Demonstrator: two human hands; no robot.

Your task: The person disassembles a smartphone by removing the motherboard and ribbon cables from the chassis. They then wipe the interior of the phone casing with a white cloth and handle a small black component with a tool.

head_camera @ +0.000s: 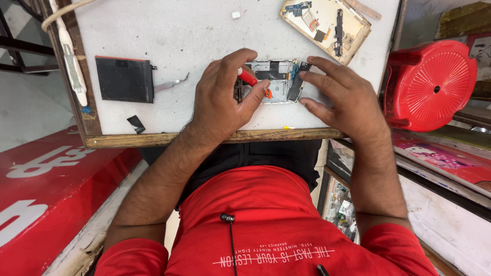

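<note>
Two hands work over one opened phone lying flat near the middle of the white work mat, a little toward 3 o'clock. Left hand is closed around a red-handled screwdriver, thumb and forefinger pinching the handle, tip angled down into the phone body; the low grip near the tip looks chosen for fine control. Right hand holds nothing: fingers spread, fingertips pressing the phone's edge at 3 o'clock, likely to keep it from sliding while the tool pushes. Hands are apart, one on each side of the phone.

At 9 o'clock from the phone, well apart, lies a black flat battery with a red top edge, set aside out of the way. Just beside it, between battery and left hand, sit metal tweezers, within reach. At 1 o'clock, near the mat's far corner, a second phone shell lies open with small boards showing, tilted. A small black scrap sits at 8 o'clock near the wooden table edge. White cable runs along the mat's 9 o'clock side. Red plastic stool stands at 3 o'clock, off the table. Small white bit at 12 o'clock; cannot tell what it is.
</note>
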